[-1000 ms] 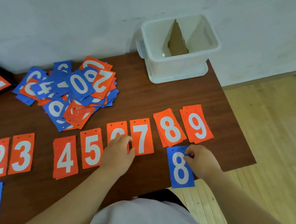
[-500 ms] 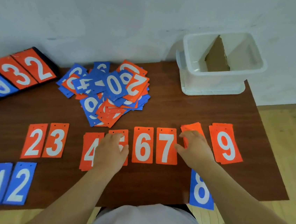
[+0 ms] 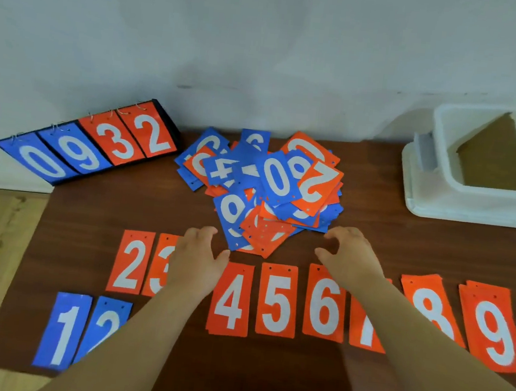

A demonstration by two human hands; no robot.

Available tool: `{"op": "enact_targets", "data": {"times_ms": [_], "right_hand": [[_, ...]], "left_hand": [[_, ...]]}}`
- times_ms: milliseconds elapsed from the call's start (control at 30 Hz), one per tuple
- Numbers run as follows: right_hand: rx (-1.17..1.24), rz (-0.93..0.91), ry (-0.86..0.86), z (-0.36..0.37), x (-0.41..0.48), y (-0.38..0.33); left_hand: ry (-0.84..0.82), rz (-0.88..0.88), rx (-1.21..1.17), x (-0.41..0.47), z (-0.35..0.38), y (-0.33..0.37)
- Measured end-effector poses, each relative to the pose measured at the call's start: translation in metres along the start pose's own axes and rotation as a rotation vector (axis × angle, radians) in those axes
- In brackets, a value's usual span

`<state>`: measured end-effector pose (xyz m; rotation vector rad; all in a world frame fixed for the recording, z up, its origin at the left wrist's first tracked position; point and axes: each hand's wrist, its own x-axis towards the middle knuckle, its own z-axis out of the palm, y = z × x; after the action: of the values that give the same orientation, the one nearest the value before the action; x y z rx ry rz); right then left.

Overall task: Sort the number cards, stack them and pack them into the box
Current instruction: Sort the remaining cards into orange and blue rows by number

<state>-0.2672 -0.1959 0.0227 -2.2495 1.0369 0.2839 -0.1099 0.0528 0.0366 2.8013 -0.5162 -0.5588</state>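
While the brown tabletop (image 3: 121,206) holds everything, the white box (image 3: 472,205) sits at its far right corner. A messy pile of number cards (image 3: 270,190) lies in the middle, with a row of orange cards (image 3: 277,299) nearer. Just beside the pile, the left hand (image 3: 199,259) and right hand (image 3: 350,256) are loosely spread, holding nothing.

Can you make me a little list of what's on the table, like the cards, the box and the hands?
orange row: cards 2 to 9 in order, 3 and 7 partly hidden by arms
blue cards: a 1 and a 2, front left
pile: mixed blue and orange cards, unsorted, behind the row
box: white, back right, brown cardboard inside
left hand: empty, near the pile
right hand: empty, near the pile
scoreboard: back left, shows 0932
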Motion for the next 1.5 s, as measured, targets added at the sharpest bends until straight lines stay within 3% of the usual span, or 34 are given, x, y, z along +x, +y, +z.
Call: {"op": "enact_targets", "data": {"times_ms": [300, 433, 667, 833, 967, 1167, 1300, 1500], "right_hand": [[0.065, 0.091, 0.079, -0.003, 0.096, -0.056], [0.028, 0.016, 0.067, 0.013, 0.122, -0.089], [-0.035, 0.066, 0.053, 0.043, 0.141, -0.104], [-0.111, 0.067, 0.068, 0.040, 0.143, -0.101], [-0.113, 0.077, 0.072, 0.042, 0.141, -0.107], [0.132, 0.108, -0.003, 0.037, 0.141, -0.104], [0.445, 0.138, 0.051, 0.026, 0.113, -0.103], [0.761, 0.130, 0.001, 0.028, 0.015, -0.119]], "left_hand": [[-0.050, 0.179, -0.013, 0.122, -0.012, 0.008], [-0.016, 0.283, 0.059, 0.174, -0.005, 0.034], [-0.066, 0.320, 0.168, 0.198, 0.023, 0.042], [0.034, 0.287, 0.056, 0.189, 0.021, 0.043], [-0.040, 0.159, -0.184, 0.176, 0.011, 0.048], [0.039, -0.107, -0.572, 0.131, -0.008, 0.021], [0.050, -0.238, -0.786, 0.087, -0.019, -0.002], [0.029, -0.201, -0.992, 0.027, -0.028, -0.010]]}}
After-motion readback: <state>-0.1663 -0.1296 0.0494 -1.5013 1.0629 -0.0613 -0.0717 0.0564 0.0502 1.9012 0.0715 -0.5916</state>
